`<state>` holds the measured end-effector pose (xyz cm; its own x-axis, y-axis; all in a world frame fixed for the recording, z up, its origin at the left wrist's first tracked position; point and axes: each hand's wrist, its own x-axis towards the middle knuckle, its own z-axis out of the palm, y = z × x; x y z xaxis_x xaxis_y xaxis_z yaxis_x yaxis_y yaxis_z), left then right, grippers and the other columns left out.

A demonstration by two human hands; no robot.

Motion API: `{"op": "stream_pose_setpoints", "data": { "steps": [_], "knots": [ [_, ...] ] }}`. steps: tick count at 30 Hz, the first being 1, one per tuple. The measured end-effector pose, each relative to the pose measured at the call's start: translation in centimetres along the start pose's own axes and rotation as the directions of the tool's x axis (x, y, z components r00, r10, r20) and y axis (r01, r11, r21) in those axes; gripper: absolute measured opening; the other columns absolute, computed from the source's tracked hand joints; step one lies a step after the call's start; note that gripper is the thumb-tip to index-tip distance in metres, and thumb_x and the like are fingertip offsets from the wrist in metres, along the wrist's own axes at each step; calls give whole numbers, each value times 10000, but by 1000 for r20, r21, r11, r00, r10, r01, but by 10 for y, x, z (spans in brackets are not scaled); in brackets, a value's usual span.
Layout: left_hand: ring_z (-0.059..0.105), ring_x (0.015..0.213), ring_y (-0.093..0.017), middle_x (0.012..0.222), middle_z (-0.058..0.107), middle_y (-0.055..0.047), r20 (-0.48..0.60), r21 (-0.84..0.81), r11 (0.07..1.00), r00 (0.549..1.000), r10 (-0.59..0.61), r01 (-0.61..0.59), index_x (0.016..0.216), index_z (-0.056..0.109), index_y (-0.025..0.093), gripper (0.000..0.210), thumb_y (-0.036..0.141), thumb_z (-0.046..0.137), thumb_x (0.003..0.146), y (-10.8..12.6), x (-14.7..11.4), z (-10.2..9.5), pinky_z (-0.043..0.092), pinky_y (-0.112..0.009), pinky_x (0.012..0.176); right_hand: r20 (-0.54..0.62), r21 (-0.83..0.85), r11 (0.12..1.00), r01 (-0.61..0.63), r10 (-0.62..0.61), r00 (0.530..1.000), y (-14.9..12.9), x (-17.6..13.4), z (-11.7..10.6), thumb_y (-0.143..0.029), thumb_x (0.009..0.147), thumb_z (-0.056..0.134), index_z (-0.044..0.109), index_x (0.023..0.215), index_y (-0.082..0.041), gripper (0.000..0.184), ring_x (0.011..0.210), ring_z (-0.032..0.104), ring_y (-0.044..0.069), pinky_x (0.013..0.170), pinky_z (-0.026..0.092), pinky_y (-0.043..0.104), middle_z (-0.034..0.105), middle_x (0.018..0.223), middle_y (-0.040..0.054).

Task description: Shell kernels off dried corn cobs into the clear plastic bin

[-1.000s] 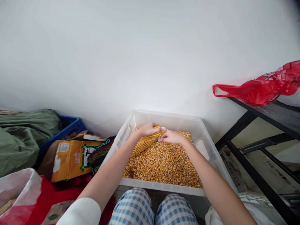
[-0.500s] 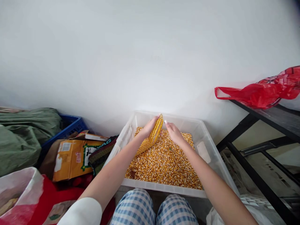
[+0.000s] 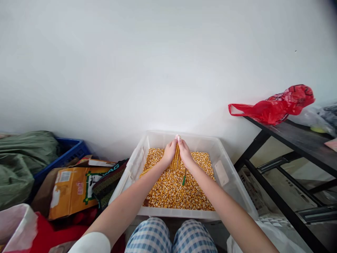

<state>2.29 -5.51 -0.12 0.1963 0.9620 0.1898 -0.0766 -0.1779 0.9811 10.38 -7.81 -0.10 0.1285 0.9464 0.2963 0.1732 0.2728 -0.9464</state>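
A yellow ear of corn (image 3: 176, 159) stands tilted above loose kernels, with my hands closed around its upper part from either side. My left hand (image 3: 170, 152) grips its left side. My right hand (image 3: 185, 153) presses on its right side, and the thumbs meet near the tip. Beneath the right hand, a thin object with a green end (image 3: 183, 180) rests among the kernels (image 3: 179, 195); its kind is unclear. Another ear of corn (image 3: 145, 172) lies at the left, mostly hidden by my left forearm. A translucent plastic bin (image 3: 221, 143) contains all of this.
Left of the bin are a mesh bag (image 3: 109, 184), an orange cardboard box (image 3: 72, 191) and a blue crate (image 3: 76, 149) with green cloth. At the right stands a black-framed shelf (image 3: 297, 135) bearing a red plastic bag (image 3: 279, 107). A white wall rises behind.
My right hand has moved left onto the ear of corn, joining my left hand. The ear now stands more upright. More of the green-ended object shows. The view has shifted slightly.
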Motion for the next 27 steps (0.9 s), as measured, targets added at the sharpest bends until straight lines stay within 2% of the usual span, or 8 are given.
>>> {"op": "stream_pose_setpoints", "data": {
  "steps": [6,10,13,19,23,27],
  "knots": [
    [563,939,-211,879,660,-64,20,58,998,1000,-6,4,905,637,117,523,568,389,813,-6,-1,1,416,-279,828,-56,-31,999,-13,11,998,14,-3,-1,-557,891,222,492,1045,-171,496,1005,549,146,925,410,246,585,1069,93],
    [568,915,-212,851,656,-57,27,78,997,999,-27,25,878,638,123,530,586,391,807,-10,-1,2,421,-285,820,-47,-36,999,-7,5,999,23,-2,-6,-547,894,224,499,1047,-177,486,1027,540,147,949,397,257,585,1086,92],
    [584,849,-206,816,655,-53,47,21,997,996,-78,77,870,633,131,517,598,427,788,-9,0,1,438,-284,777,-19,7,1000,-26,26,999,23,-2,-10,-568,881,249,514,1057,-183,500,1050,539,157,962,394,277,582,1122,87],
    [595,640,-185,639,622,-49,105,-177,967,980,-167,184,829,628,130,532,626,450,760,-10,6,0,464,-279,637,64,255,958,-129,117,991,9,-3,-10,-624,830,347,547,1091,-210,529,1049,550,199,918,429,336,621,1056,42],
    [584,617,-169,604,609,-27,101,-182,969,983,-151,167,825,627,142,481,593,472,764,-10,7,1,456,-258,611,73,257,958,-125,109,991,7,-4,-9,-601,809,434,519,1094,-214,488,1014,561,193,904,430,324,623,1028,36],
    [598,642,-179,640,631,-37,144,-189,965,977,-157,183,848,628,135,461,562,467,779,-7,4,0,460,-264,620,68,191,977,-98,86,994,14,-4,-9,-601,829,394,512,1075,-217,471,1027,551,190,901,424,319,610,1037,40]
  ]
}}
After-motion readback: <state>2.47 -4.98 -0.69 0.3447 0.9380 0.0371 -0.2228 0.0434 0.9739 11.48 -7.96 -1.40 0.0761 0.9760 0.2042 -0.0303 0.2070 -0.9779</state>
